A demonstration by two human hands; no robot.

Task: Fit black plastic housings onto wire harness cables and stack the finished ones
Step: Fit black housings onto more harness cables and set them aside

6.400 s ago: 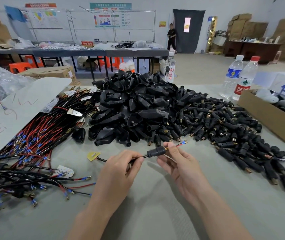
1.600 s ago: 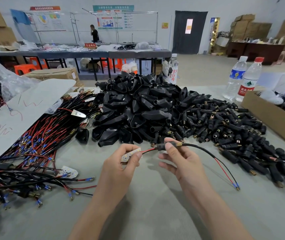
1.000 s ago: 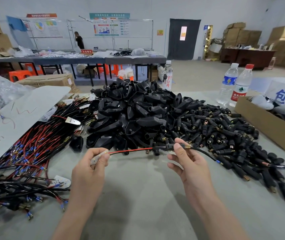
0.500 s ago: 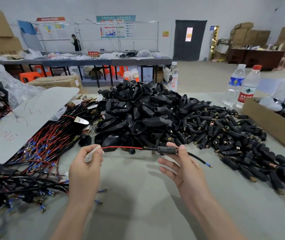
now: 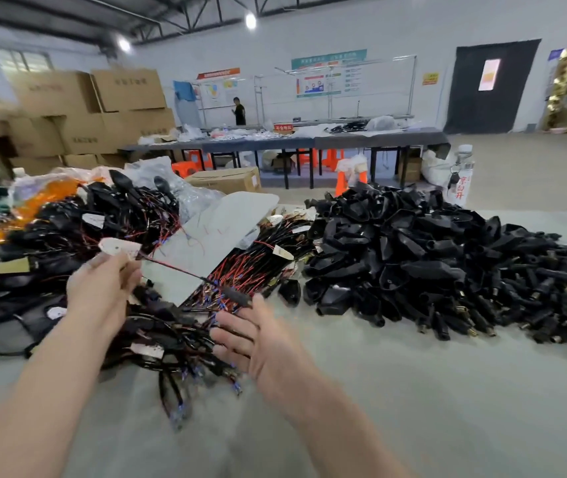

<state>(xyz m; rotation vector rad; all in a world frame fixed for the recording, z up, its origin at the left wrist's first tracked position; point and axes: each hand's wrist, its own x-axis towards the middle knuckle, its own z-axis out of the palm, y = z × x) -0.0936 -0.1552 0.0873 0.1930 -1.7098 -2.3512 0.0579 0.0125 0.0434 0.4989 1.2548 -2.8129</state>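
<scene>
Head view, motion-blurred. The left hand (image 5: 102,294) is raised over the left side of the table (image 5: 395,408), thumb and fingers pinched on the white tag (image 5: 116,246) at one end of a wire harness cable (image 5: 175,269). The cable runs taut down and to the right to its fitted black housing (image 5: 237,295), which sits just off the thumb tip of the right hand (image 5: 264,339). That hand has its fingers straight and spread, gripping nothing (whether it touches the housing, we cannot tell).

We read the tag grip as a handle, letting the housing end swing toward the stack of finished harnesses (image 5: 168,332) tangled below. The unfitted harnesses (image 5: 264,263) lie mid-table beside the heap of loose housings (image 5: 395,257) on the right, both handy for the next pick. We judge this piece fitted and ready to drop on the stack.
</scene>
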